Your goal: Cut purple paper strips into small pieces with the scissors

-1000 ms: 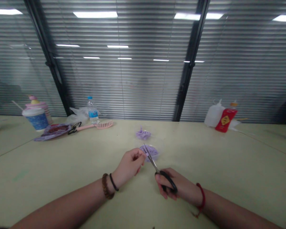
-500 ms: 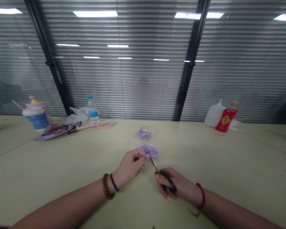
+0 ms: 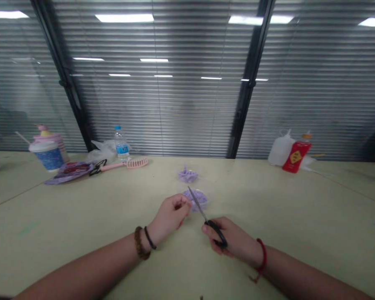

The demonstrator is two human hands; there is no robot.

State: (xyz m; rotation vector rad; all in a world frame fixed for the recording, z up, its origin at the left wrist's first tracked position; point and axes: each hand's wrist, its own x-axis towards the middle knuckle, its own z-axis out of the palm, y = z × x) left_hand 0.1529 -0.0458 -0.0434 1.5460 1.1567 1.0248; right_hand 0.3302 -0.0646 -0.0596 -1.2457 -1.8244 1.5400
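Note:
My right hand grips black-handled scissors, their blades pointing up and away to the left and now closed together. Just left of the blades, my left hand is closed in a pinch. A small pale purple piece shows at its fingertips, too blurred to make out its material. Behind the blade tips and fingertips sits a clear shallow container of small purple bits, partly hidden by the hand and scissors. Farther back, a second clear container holds longer, tangled purple pieces.
At the back left stand a blue-and-white cup, a water bottle, a pink hairbrush and a purple packet. A white squeeze bottle and a red bottle stand back right. Blinds line the table's far edge.
The scissors' blades and handles have come together from slightly apart. My right hand has shifted a little up and left; my left hand has barely moved.

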